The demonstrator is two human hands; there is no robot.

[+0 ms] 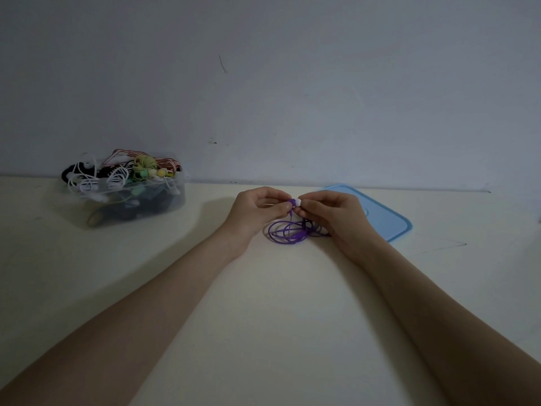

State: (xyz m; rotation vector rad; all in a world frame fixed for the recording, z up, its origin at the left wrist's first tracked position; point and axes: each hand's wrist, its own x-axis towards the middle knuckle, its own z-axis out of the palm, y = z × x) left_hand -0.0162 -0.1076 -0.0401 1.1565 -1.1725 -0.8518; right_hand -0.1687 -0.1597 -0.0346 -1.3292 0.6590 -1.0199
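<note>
A pair of purple earphones (288, 234) lies in loose loops on the cream table (263, 303), between my two hands. Both hands meet just above the loops. My left hand (257, 213) pinches the purple earbud end with curled fingers. My right hand (333, 218) pinches the white tip of the earbud right beside it. The cable hangs down from the pinched end to the coil on the table.
A clear plastic box (128, 191) full of tangled earphones and cables in white, red, green and black stands at the back left against the wall. A light blue lid (386, 221) lies flat behind my right hand.
</note>
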